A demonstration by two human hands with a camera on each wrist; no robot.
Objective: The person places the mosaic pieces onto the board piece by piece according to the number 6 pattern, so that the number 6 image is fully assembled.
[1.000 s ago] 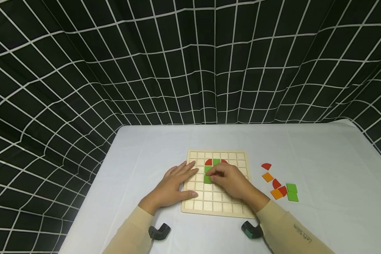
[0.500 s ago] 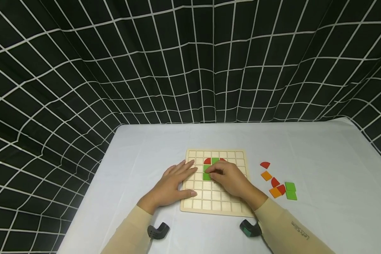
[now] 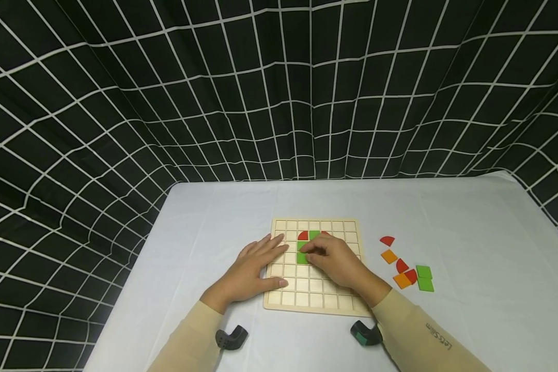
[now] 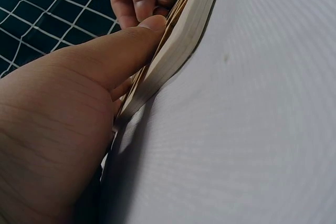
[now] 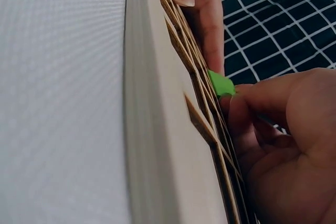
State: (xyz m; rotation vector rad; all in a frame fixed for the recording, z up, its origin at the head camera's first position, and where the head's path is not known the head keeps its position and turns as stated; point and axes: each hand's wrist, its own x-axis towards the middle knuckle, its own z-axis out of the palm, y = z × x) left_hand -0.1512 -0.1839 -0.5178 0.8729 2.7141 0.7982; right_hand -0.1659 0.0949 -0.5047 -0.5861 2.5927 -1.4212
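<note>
A wooden grid board [image 3: 302, 299] lies on the white table. My left hand [image 3: 251, 271] rests on its left side, fingers spread and thumb on the near-left part. Over the middle of the board, my right hand [image 3: 337, 263] pinches a green square tile [image 3: 302, 258] between thumb and fingers. The right wrist view shows this green tile [image 5: 220, 83] at the fingertips, standing up a little from the board. Just beyond it sits another green tile [image 3: 300, 246]. Farther up are a red quarter-circle tile [image 3: 303, 236] and a green tile [image 3: 314, 234]; a second red piece is mostly hidden by the hand.
Loose tiles lie right of the board: red quarter circles [image 3: 387, 241], orange squares [image 3: 389, 256] and two green squares [image 3: 424, 272]. A black wrist device [image 3: 231, 338] is by the left forearm, another [image 3: 366, 333] by the right. A black curtain with white grid lines [image 3: 242, 103] hangs behind.
The pinched green tile has shifted slightly away from me, more in line with its row of cells. The left hand has stayed in place on the board.
</note>
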